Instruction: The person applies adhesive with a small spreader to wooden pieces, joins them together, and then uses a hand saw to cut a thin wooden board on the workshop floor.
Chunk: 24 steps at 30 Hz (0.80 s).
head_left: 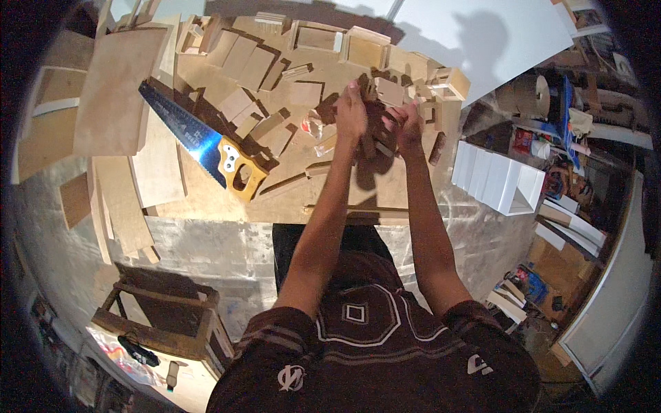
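Two bare hands are held out over one wooden worktable (206,206), set a little apart near its far right portion. The left hand (351,118) is raised with its fingertips drawn together; whether anything is gripped in it cannot be told. The right hand (410,127) is partly curled, its thumb and fingers narrowly parted, and its grip cannot be told either. Between and just beyond both, a cluster of small wooden pieces (390,92) is seen, too shadowed to be counted. One red-and-white wrapper (311,125) is placed left of the left hand. One handsaw (203,146) with a yellow handle is laid farther left, its blade pointed away. Along the far side, three flat boards (239,58) are lined up, and at least four open wooden boxes (366,51) can be counted. Right of the table, one white ridged box (492,177) is seen.
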{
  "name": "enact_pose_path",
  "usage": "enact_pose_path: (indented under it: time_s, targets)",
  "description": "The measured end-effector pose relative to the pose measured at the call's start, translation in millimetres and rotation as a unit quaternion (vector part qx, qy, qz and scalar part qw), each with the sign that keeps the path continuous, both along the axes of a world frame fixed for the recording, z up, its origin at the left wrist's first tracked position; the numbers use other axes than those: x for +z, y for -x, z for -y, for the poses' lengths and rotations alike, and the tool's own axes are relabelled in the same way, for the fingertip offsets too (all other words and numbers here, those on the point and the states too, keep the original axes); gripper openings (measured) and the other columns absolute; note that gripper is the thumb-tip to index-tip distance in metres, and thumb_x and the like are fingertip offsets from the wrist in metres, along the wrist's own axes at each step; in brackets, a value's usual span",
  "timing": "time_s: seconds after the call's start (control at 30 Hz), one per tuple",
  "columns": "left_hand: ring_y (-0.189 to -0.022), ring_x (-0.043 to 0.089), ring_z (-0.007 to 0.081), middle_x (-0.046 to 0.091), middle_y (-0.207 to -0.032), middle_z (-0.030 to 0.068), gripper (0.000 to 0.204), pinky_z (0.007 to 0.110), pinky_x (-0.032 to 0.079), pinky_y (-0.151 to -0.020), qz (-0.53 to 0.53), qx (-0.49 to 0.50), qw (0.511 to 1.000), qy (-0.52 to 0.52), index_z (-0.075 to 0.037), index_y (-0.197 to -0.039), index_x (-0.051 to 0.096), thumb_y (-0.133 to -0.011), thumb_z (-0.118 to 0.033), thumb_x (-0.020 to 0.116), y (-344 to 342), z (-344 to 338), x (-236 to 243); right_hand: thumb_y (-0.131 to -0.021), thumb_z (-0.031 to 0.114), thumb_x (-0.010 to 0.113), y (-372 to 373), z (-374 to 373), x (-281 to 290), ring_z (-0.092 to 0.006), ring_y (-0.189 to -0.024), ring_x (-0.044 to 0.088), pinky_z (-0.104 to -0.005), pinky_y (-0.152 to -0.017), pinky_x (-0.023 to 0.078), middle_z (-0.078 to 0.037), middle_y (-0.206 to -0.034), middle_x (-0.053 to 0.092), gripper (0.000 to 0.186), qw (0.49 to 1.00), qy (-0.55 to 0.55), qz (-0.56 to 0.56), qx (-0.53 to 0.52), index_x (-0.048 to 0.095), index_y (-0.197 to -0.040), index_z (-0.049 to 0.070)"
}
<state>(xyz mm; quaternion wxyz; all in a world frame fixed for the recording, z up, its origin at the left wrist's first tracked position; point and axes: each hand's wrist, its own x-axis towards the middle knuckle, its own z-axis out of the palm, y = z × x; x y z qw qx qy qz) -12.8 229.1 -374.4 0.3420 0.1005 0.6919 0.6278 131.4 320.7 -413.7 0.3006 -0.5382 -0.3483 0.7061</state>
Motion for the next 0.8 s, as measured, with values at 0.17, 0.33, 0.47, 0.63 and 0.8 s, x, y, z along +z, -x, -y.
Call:
enact_pose_path:
  time_s: [0.17,0.33,0.47,0.63,0.8]
  targets:
    - [-0.104,0.064,0.0404,0.067,-0.110,0.0275,0.063,0.043,0.047,-0.091,0.070,-0.009,0.997,0.030,0.006,-0.125,0.059,-0.107,-0.045,0.027,-10,10,7,-0.104,0.043,0.047,-5,7,6,-0.0243,-0.098,0.063,-0.0489,-0.090,0.050,-0.010,-0.102,0.064,0.038,0.999,-0.028,0.036,-0.004,0.060,-0.107,0.008]
    - [-0.096,0.067,0.0347,0.068,-0.104,0.0257,0.060,0.041,0.050,-0.088,0.138,0.047,0.988,-0.058,0.006,-0.124,0.060,-0.107,-0.042,0.028,-15,8,2,-0.101,0.034,0.052,12,21,22,-0.0195,-0.099,0.061,-0.0439,-0.089,0.049,-0.006,-0.103,0.063,0.029,0.999,-0.017,0.036,-0.008,0.059,-0.113,0.008]
    - [-0.099,0.066,0.0283,0.068,-0.106,0.0264,0.056,0.040,0.050,-0.088,0.235,0.073,0.963,-0.110,0.005,-0.125,0.060,-0.107,-0.039,0.030,-16,6,3,-0.104,0.039,0.046,7,22,20,-0.0268,-0.113,0.059,-0.0479,-0.096,0.047,-0.012,-0.118,0.064,0.043,0.999,-0.040,0.022,0.023,0.055,-0.127,0.004]
    - [-0.108,0.064,0.0313,0.065,-0.115,0.0253,0.055,0.042,0.048,-0.093,0.068,0.095,0.987,-0.113,0.006,-0.129,0.055,-0.106,-0.039,0.033,-17,9,2,-0.103,0.030,0.050,11,28,20,-0.0279,-0.111,0.062,-0.0459,-0.096,0.050,-0.014,-0.120,0.064,0.040,0.997,-0.053,0.045,0.035,0.055,-0.128,0.000]
    - [-0.115,0.058,0.0453,0.061,-0.120,0.0282,0.064,0.048,0.046,-0.097,-0.056,0.054,0.997,-0.026,0.008,-0.140,0.040,-0.104,-0.045,0.036,-61,32,19,-0.102,0.018,0.053,10,36,31,-0.0262,-0.111,0.064,-0.0404,-0.095,0.053,-0.015,-0.121,0.065,0.035,0.994,-0.084,0.050,0.053,0.055,-0.128,-0.005]
